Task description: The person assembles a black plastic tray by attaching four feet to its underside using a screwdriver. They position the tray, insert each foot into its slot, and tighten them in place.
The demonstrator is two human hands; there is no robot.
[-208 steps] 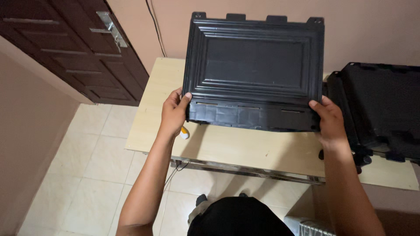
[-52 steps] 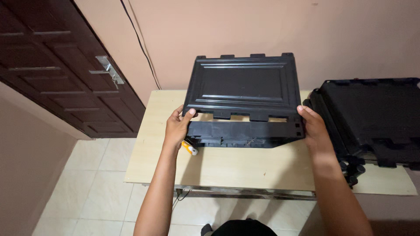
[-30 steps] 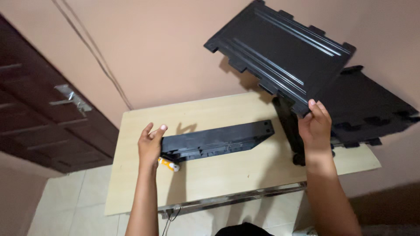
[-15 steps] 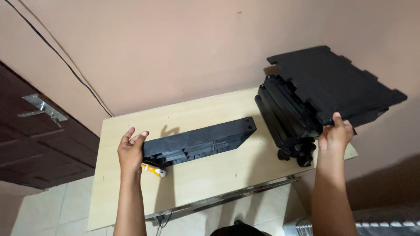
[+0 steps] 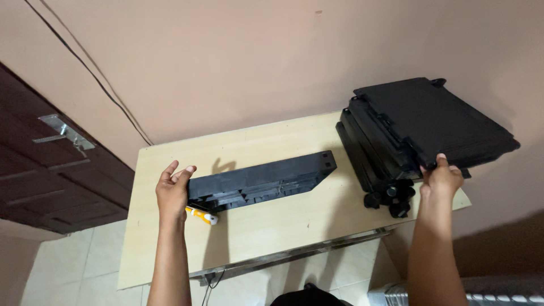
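Note:
My left hand point(image 5: 171, 191) rests flat against the left end of a long black plastic bar piece point(image 5: 262, 179) that lies across the light wooden table point(image 5: 266, 226). My right hand point(image 5: 441, 178) grips the near edge of a flat black plastic panel point(image 5: 436, 122). That panel lies on top of a stack of black panels point(image 5: 374, 150) at the table's right end. Small black caster wheels point(image 5: 391, 198) sit at the stack's near corner, just left of my right hand.
A yellow-handled tool with a white tip point(image 5: 201, 215) lies on the table under my left hand. A pink wall point(image 5: 255, 62) with a thin black cable point(image 5: 96, 85) stands behind the table. A dark wooden door point(image 5: 45, 170) is at left. Tiled floor point(image 5: 73, 266) lies below.
My right hand has carried the black panel from up in the air down onto the stack at right. My left hand stays at the bar piece's left end.

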